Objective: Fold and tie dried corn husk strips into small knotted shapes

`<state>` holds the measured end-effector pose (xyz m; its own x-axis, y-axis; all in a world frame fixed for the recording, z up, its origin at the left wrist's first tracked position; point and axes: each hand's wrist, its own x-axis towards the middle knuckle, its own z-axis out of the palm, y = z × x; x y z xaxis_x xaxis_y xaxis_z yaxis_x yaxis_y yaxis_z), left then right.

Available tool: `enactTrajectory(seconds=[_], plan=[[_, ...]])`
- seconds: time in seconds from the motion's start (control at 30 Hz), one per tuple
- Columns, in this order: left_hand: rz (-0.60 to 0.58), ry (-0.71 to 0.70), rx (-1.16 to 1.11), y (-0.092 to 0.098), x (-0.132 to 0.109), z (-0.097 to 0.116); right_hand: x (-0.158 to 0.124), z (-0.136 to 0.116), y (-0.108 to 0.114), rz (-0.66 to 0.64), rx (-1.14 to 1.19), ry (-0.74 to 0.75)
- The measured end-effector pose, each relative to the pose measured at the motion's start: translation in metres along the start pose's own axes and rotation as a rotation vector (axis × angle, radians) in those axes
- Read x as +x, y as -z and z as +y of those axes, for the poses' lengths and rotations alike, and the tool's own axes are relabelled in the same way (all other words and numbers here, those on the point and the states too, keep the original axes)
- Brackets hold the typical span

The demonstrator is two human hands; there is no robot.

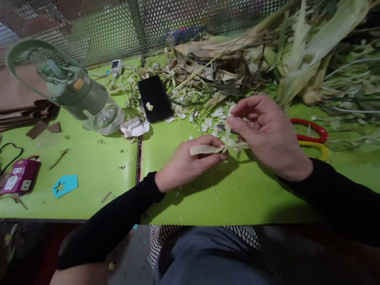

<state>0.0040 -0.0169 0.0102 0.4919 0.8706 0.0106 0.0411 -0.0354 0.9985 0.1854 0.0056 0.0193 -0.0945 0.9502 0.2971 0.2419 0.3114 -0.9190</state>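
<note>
My left hand [192, 160] is closed, pinching a pale corn husk piece [205, 150] near its middle, where several strips meet in a small knot or crossing. One flat strip end sticks out to the left over my fingers. My right hand [262, 132] is closed too, with thumb and forefinger pinching an upright strip of the same husk. Another strip runs sideways under the right palm, and its end is hidden there. A thin fibre dangles below the left hand. Both hands are just above the green table, and black sleeves cover the forearms.
Behind the hands lies a heap of dried husk scraps [215, 68], with larger corn husks [321, 44] at right. Scissors with red and yellow handles [312, 131] lie beside my right wrist. A black phone [155, 98], a green bottle [77, 92] and a purple box [20, 176] stand leftward.
</note>
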Motion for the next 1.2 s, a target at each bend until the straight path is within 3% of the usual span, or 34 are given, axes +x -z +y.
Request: enactTrajectory(seconds=[0.2, 0.5, 0.63, 0.77, 0.9, 1.03, 1.2], plan=[[0.044, 0.039, -0.04, -0.001, -0.005, 0.01, 0.0, 0.0, 0.001, -0.137, 0.035, -0.115], [0.105, 0.038, -0.022, 0.0, -0.001, 0.001, -0.007, -0.007, 0.001, -0.121, -0.16, -0.024], [0.194, -0.024, 0.086, 0.004, -0.002, 0.003, -0.004, -0.012, 0.005, -0.304, -0.321, 0.016], [0.221, -0.079, 0.153, 0.013, -0.002, 0.006, 0.0, -0.012, 0.01, -0.416, -0.311, 0.05], [0.186, -0.109, 0.181, 0.018, 0.0, 0.007, 0.001, -0.011, 0.011, -0.352, -0.345, 0.099], [0.097, -0.041, 0.21, 0.014, 0.001, 0.007, 0.0, -0.007, 0.007, -0.206, -0.431, 0.343], [0.033, 0.038, 0.176, 0.004, -0.001, 0.006, 0.0, -0.005, 0.003, -0.294, -0.403, 0.394]])
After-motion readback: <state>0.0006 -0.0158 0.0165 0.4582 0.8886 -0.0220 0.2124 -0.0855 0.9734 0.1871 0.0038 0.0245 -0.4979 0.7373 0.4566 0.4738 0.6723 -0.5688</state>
